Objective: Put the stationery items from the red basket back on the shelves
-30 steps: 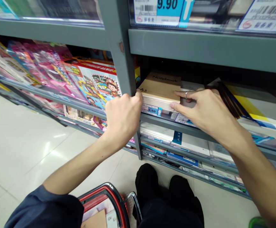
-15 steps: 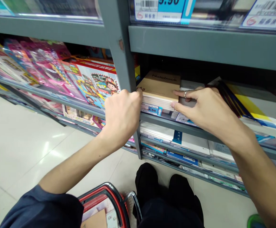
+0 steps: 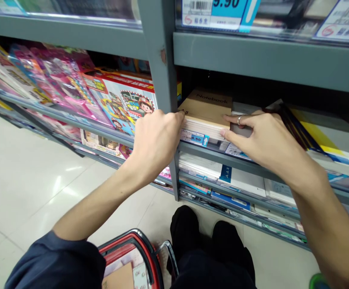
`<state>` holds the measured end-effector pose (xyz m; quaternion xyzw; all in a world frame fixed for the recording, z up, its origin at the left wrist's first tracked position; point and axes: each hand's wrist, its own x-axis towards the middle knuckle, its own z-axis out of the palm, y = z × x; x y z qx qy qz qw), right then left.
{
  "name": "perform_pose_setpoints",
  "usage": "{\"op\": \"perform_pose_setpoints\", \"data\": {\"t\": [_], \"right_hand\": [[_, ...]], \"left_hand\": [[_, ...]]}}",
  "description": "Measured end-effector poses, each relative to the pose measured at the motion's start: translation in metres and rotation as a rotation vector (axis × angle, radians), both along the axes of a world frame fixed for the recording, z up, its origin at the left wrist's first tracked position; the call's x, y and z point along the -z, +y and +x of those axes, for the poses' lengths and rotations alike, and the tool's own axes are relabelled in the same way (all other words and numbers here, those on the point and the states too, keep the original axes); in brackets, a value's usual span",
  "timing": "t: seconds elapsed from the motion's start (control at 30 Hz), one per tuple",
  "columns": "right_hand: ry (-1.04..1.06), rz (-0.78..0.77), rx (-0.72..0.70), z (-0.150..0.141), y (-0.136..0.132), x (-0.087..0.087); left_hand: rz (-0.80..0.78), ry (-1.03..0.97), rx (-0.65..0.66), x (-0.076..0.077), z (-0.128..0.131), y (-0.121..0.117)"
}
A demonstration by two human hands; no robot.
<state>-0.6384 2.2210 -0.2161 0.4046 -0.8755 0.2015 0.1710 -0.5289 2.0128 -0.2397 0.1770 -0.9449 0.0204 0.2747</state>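
A stack of tan A5 notebooks (image 3: 206, 110) lies on a slanted grey shelf (image 3: 210, 150) just right of the upright post (image 3: 162, 80). My left hand (image 3: 156, 140) is curled, its fingertips pressed against the stack's left front corner. My right hand (image 3: 261, 138), a ring on one finger, lies with fingers stretched out against the stack's right side, partly resting on a grey notebook (image 3: 240, 128) beside it. The stack sits between both hands.
Colourful children's books (image 3: 120, 102) fill the shelf left of the post. White and blue notebooks (image 3: 222, 172) lie on lower shelves. A red shopping basket (image 3: 129, 261) with a tan notebook in it stands on the tiled floor by my knees. Price tags line the shelf edges.
Both hands stay on the notebook stack. The view has shifted slightly, so the shelf and hands appear a little further right.
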Motion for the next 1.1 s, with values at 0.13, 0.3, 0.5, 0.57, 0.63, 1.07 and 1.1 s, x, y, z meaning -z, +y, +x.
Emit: {"op": "perform_pose_setpoints", "data": {"t": [0.13,0.3,0.5,0.57,0.63,1.07,1.1], "right_hand": [[0.159,-0.065,-0.013,0.027,0.008,0.003],[0.194,-0.065,-0.053,0.042,-0.011,0.027],[0.251,0.054,0.123,0.037,-0.037,0.040],[0.255,0.068,0.137,0.038,-0.039,0.038],[0.256,0.080,0.147,0.039,-0.040,0.036],[0.280,0.096,0.123,0.060,-0.033,0.030],[0.293,0.059,0.066,0.073,-0.025,0.035]], "left_hand": [[0.075,0.199,0.099,0.029,0.032,-0.013],[0.067,0.181,0.221,0.055,0.028,-0.019],[0.068,0.067,0.154,0.043,-0.003,-0.020],[0.031,0.014,0.122,0.039,-0.003,-0.019],[-0.001,-0.047,0.093,0.035,-0.001,-0.016],[-0.026,0.004,0.145,0.036,0.002,-0.010],[0.025,0.083,0.163,0.043,0.014,-0.011]]}}
